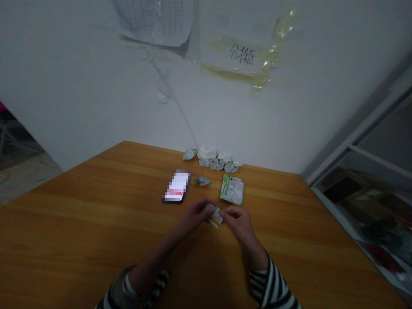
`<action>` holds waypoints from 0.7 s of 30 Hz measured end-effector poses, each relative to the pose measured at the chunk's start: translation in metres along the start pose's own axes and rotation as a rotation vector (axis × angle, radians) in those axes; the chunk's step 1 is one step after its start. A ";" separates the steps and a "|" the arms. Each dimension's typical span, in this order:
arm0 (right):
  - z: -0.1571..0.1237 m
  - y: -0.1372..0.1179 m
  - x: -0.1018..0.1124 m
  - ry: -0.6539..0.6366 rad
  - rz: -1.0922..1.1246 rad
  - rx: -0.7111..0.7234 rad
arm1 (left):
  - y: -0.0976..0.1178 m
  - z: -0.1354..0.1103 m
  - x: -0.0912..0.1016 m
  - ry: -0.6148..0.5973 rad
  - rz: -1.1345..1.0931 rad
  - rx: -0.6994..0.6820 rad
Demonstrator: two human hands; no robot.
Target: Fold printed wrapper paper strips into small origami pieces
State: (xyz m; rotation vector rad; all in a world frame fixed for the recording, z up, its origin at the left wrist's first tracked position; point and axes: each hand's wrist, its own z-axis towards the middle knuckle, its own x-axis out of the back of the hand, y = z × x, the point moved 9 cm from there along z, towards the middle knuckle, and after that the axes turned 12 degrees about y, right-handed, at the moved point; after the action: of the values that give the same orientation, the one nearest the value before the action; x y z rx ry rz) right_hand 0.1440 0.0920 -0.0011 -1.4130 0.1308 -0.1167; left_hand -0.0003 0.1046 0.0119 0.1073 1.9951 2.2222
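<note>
Where the left hand (198, 211) curls in from the left, I see its thumb and fingers clamped on a small white packet (216, 219), which sits just above the tabletop between my two hands. Its upper left edge is under that thumb; the right hand (237, 218) has its thumb and forefinger pinched together at the opposite edge, and the packet's yellowish lower end shows below the fingertips.

Left to right, I find a phone (177, 186) with a pixelated screen, a folded packet (203, 181), and flat green-and-white packets (232, 190) whose print is too small for me to read. Behind them lies a row of crumpled packets (219, 161). On the wall (96, 94), a gridded sheet (154, 21) hangs left of a taped sign (242, 53), handwritten with what I read as 分拣区.

The wooden table (128, 231) has a striped grain and meets the white wall at its far edge; dim floor (32, 180) shows at far left, cluttered shelving (360, 201) at far right.
</note>
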 end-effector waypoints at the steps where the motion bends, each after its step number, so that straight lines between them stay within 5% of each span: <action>1: 0.001 0.003 0.002 0.019 0.028 -0.021 | 0.002 -0.001 -0.001 -0.003 0.023 -0.028; 14: -0.002 0.010 -0.010 -0.009 0.140 -0.086 | -0.006 -0.001 0.004 0.135 0.185 -0.086; 21: -0.005 0.022 -0.018 -0.119 -0.002 -0.128 | -0.003 -0.003 0.012 0.244 0.228 -0.140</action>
State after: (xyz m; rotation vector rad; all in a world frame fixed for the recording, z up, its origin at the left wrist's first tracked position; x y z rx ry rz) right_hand 0.1253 0.0934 -0.0231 -1.5437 0.0383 -0.0262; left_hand -0.0127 0.1036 0.0083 0.0508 2.0256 2.6251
